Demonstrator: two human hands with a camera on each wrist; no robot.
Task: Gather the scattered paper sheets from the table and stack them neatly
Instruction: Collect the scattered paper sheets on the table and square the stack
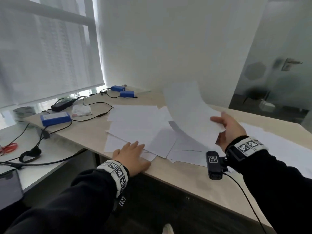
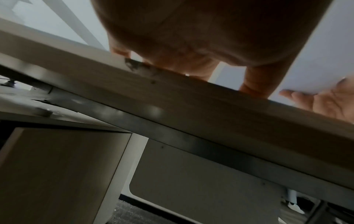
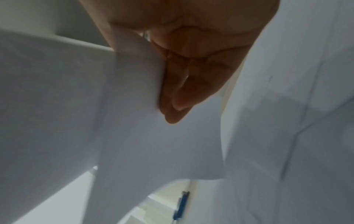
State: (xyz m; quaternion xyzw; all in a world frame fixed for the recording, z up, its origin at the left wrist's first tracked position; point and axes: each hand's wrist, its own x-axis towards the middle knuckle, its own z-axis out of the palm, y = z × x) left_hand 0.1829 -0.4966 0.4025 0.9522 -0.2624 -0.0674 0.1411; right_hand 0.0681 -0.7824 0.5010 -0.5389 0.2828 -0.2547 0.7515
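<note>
The right hand [image 1: 231, 130] pinches one curled sheet [image 1: 189, 112] in the air over the loose pile [image 1: 140, 127] at the near counter [image 1: 185, 179] edge; the left hand [image 1: 131, 157] lies flat on the pile — a gust from the swinging sheet, or a slipping palm, could push papers off.

1. The light wood-grain table [image 1: 190, 179] carries a loose spread of overlapping white paper sheets [image 1: 140, 127] near its front edge.
2. Further sheets [image 1: 276, 146] lie at the right end.
3. Three blue boxes [image 1: 55, 118] with black cables, a black power adapter [image 1: 61, 105] and a small booklet [image 1: 82, 110] occupy the left rear.
</note>
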